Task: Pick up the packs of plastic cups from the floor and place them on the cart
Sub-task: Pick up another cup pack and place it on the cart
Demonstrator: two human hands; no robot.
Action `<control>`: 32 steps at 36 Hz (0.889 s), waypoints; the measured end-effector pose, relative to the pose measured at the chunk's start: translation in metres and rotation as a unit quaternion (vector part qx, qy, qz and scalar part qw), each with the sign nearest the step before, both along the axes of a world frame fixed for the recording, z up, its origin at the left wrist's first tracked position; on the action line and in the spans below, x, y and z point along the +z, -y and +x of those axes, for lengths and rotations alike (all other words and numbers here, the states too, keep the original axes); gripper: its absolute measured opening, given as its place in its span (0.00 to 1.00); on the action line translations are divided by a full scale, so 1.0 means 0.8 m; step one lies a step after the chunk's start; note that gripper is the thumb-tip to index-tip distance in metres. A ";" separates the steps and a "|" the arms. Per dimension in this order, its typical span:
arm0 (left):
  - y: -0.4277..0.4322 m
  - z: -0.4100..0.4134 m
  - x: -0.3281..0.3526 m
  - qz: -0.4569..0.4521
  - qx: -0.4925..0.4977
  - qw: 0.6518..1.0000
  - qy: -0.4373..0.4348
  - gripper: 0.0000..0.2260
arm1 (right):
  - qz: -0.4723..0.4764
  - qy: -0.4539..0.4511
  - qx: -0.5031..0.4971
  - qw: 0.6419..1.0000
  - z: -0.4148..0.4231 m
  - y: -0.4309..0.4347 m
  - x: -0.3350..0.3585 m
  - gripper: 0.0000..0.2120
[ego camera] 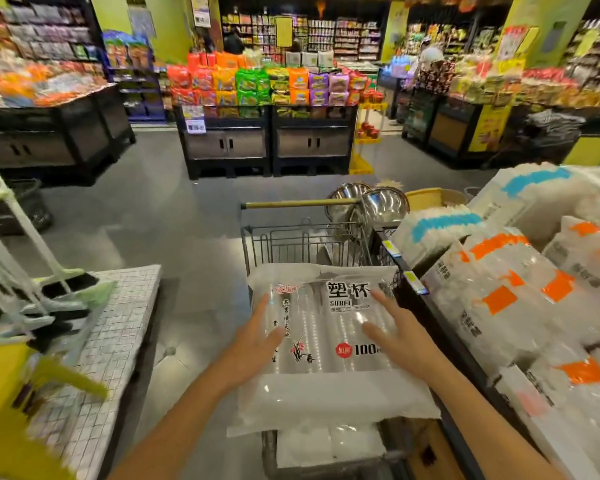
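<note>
A clear pack of plastic cups [329, 344] with printed label lies flat atop the wire cart [291, 240].

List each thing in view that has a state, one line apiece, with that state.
Top pack of cups: lying flat on the cart, sealed.
Lower pack: underneath it, mostly covered.
Cart: loaded, handle free.
Left hand: open, flat on the top pack.
Right hand: open, flat on the top pack.
Cabinet doors: closed.

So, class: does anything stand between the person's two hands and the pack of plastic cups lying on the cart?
Nothing visible does. The left hand and right hand lie open directly over the pack of plastic cups atop the cart.
</note>
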State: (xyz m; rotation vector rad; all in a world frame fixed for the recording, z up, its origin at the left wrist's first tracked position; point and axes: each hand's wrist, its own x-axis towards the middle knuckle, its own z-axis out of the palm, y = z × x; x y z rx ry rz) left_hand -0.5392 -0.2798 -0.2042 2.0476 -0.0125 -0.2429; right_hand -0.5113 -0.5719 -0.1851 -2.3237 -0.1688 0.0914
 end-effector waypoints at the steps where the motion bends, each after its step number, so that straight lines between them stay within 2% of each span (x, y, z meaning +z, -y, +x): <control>1: 0.000 0.013 -0.004 0.007 0.002 1.000 0.001 0.31 | -0.003 0.000 0.002 1.000 0.015 -0.001 -0.005 0.33; 9: 0.009 0.128 -0.079 0.056 0.054 0.996 -0.043 0.31 | 0.003 -0.033 0.014 0.999 0.143 0.007 -0.083 0.33; 19: 0.021 0.273 -0.226 0.073 0.107 0.987 -0.094 0.33 | 0.015 -0.061 0.048 0.997 0.299 0.003 -0.250 0.32; 32: 0.009 0.375 -0.422 0.009 0.119 0.982 -0.146 0.32 | 0.014 -0.103 0.055 0.993 0.403 -0.020 -0.447 0.32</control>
